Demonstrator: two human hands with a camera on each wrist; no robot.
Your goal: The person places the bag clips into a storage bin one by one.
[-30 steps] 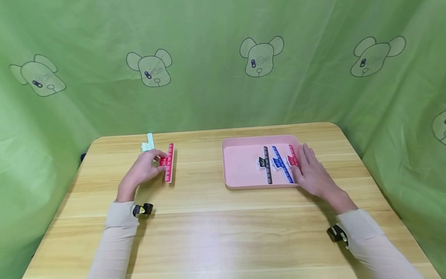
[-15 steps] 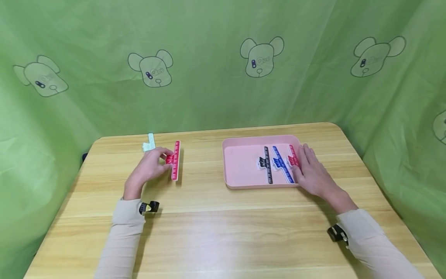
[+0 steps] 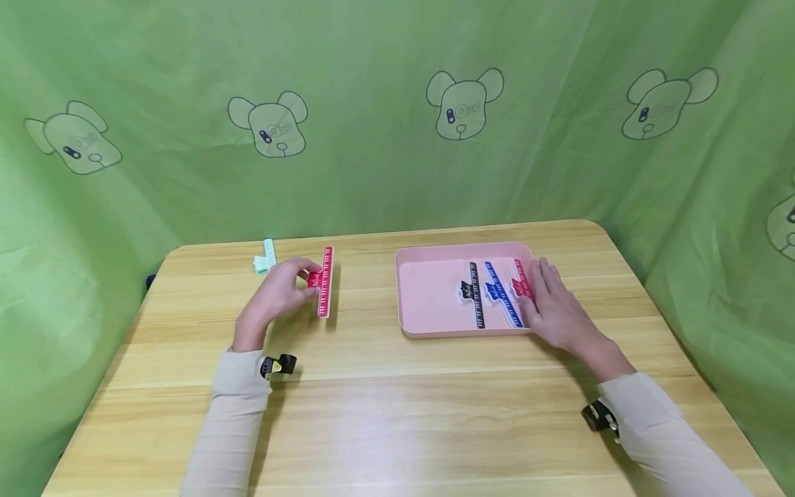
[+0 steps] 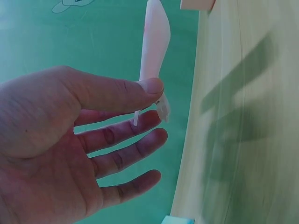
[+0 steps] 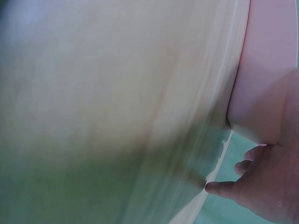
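My left hand pinches a red clip with a piano-key strip between thumb and index finger. In the left wrist view this clip shows edge-on, and the other fingers are spread loosely. A shadow falls on the table beside it. My right hand rests at the right wall of a pink tray, fingers straight along the outside and thumb over the rim. Inside the tray lie a black clip, a blue clip and another red clip, partly hidden by the thumb.
A mint-green clip lies near the table's back left edge, behind my left hand. The wooden table has rounded back corners. Green curtains with printed bear heads hang behind it and at both sides.
My left hand has moved right, carrying the red clip toward the tray, and the mint-green clip shows more fully. My right hand and the tray stay in place.
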